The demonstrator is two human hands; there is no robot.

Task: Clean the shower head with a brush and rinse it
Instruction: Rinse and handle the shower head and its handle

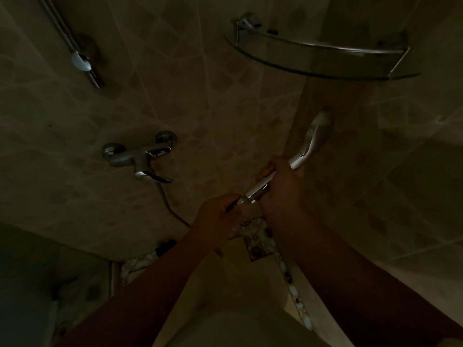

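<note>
Two hands on a shower head in a dim tiled shower corner.

The right hand [280,186] has its fingers curled round the handle of the shower head [314,136], whose pale head points up along the corner wall. The left hand [220,216] pinches a thin dark brush [231,205] just beside the handle's lower end. A hose [170,206] runs from the tap [140,156]; a glass shelf [320,56] hangs above.

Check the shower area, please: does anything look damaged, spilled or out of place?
Nothing stands out. The right hand grips the shower head, the left hand holds a dark thin tool beside it. The picture is too dim to judge dirt.
</note>
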